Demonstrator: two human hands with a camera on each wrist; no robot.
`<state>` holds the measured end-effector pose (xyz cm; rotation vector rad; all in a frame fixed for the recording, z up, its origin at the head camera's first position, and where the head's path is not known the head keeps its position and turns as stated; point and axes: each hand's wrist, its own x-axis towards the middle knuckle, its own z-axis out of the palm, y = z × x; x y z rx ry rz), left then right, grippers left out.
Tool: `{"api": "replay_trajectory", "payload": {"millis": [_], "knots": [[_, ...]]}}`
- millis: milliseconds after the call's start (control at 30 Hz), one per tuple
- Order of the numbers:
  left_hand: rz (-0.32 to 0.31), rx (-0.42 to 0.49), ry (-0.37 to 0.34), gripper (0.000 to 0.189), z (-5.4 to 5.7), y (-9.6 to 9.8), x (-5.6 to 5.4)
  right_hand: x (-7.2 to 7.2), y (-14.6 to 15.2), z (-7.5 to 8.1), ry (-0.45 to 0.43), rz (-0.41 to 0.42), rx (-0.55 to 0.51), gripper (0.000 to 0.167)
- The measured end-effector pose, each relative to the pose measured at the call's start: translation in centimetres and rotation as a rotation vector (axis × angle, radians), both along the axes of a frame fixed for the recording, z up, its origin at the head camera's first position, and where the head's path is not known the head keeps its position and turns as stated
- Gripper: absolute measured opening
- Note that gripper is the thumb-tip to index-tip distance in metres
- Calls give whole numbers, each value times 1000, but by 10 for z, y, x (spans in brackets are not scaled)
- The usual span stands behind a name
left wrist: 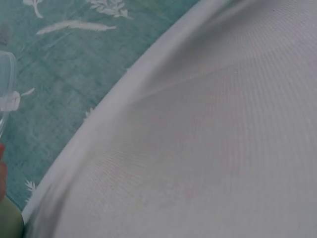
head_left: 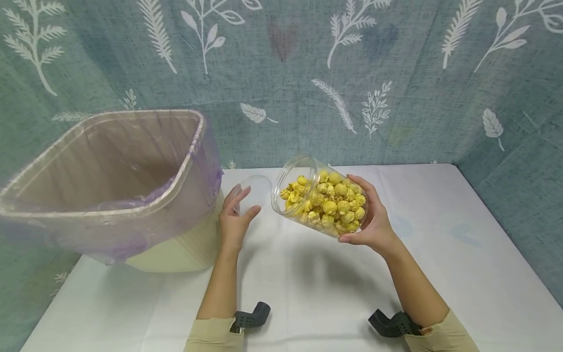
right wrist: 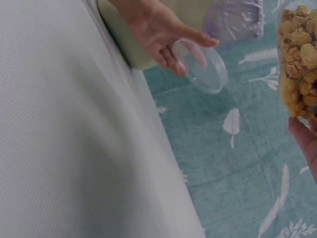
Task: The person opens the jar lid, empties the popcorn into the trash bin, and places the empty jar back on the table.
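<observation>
Jar [head_left: 323, 198] of yellow popcorn [head_left: 340, 205] is leaning almost on its side in mid-air above a white bench [head_left: 303, 313], its uncovered mouth facing left and a little upward. Closest to the viewer, two tan sleeves [head_left: 215, 335] are covering the arms, and a black mount [head_left: 257, 315] is sitting near each cuff. Farther along, both hands are gripping something: the right hand [head_left: 374, 217] is curling round the base end, fingers and thumb on opposite sides, while the left hand [head_left: 233, 220] is pinching a clear round lid [head_left: 259, 189], near the mouth but apart from it. To the left, a large cream bin [head_left: 180, 252] is standing just beside that hand, a translucent purple liner [head_left: 208, 161] draping over its rim. Behind everything, a blue-green curtain [head_left: 286, 112] is hanging, showing white leaves and sprigs.
</observation>
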<state>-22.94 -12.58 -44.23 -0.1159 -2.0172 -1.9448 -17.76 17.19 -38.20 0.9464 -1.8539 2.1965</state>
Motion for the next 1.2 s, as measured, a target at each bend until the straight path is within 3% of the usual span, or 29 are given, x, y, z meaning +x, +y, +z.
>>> {"api": "replay_trajectory", "payload": {"millis": [200, 433, 933, 1200], "knots": [[33, -180, -160, 56, -16, -4, -4, 0, 1, -2, -37, -11, 3, 104], [34, -319, -259, 64, -26, -3, -7, -1, 1, -2, -44, -29, 7, 103], [-3, -789, -201, 76, -36, -3, -3, -2, 0, -2, 20, -24, -42, 103], [-30, -886, -241, 92, -33, -5, 1, -2, 1, -3, 7, -35, -32, 103]]}}
